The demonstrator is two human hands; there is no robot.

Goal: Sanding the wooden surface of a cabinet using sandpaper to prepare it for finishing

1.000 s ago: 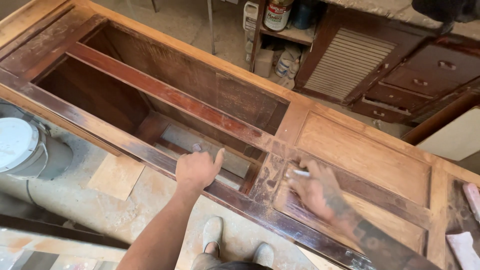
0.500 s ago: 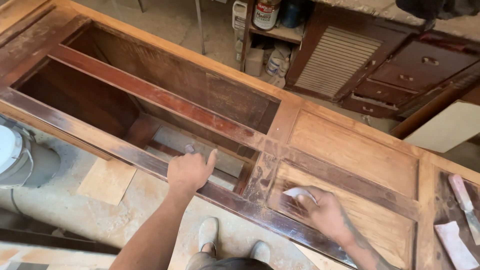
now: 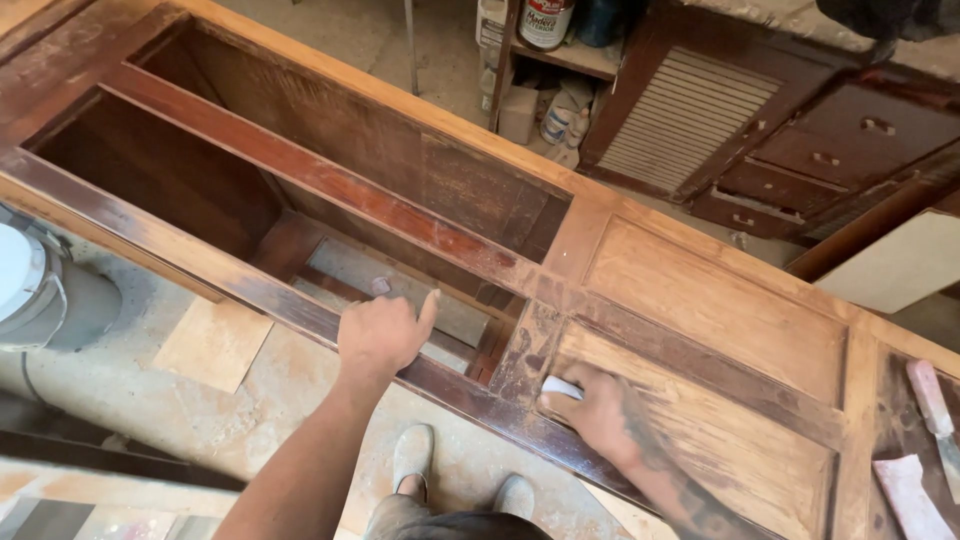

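Down at far left, sitting on the dusty floor (image 3: pixel 120 400): a white bucket (image 3: pixel 25 285), half cut by the frame edge, with a pale square board (image 3: pixel 212 343) lying flat just beside it. Running diagonally above both: a long wooden cabinet frame (image 3: pixel 330 180), dark red-brown, its left bays standing open, with a small grey round lump (image 3: pixel 381 286) lying on the bottom board inside.

Resting on the near rail (image 3: pixel 300 315) of that frame: the left hand (image 3: pixel 383 335), fingers curled loosely over the edge, thumb sticking out toward the right, gripping only the rail itself. Showing below, between the forearms: two grey shoes (image 3: pixel 455 475) standing on the floor.

Pressing down just right of the rail joint: the right hand (image 3: pixel 595 410), dusty and stained, fingers folded flat over a small white pad (image 3: pixel 560 387), holding it against the lower sanded panel (image 3: pixel 720 430); only one white corner of the pad peeking out at the fingertips. Lying paler above it: a second sanded panel (image 3: pixel 715 300).

Standing beyond, at upper right: a louvred door (image 3: pixel 685 120) and dark drawer fronts (image 3: pixel 830 150). Lying at far right on the frame: a pink-handled scraper (image 3: pixel 932 400) and a whitish rag (image 3: pixel 905 495).
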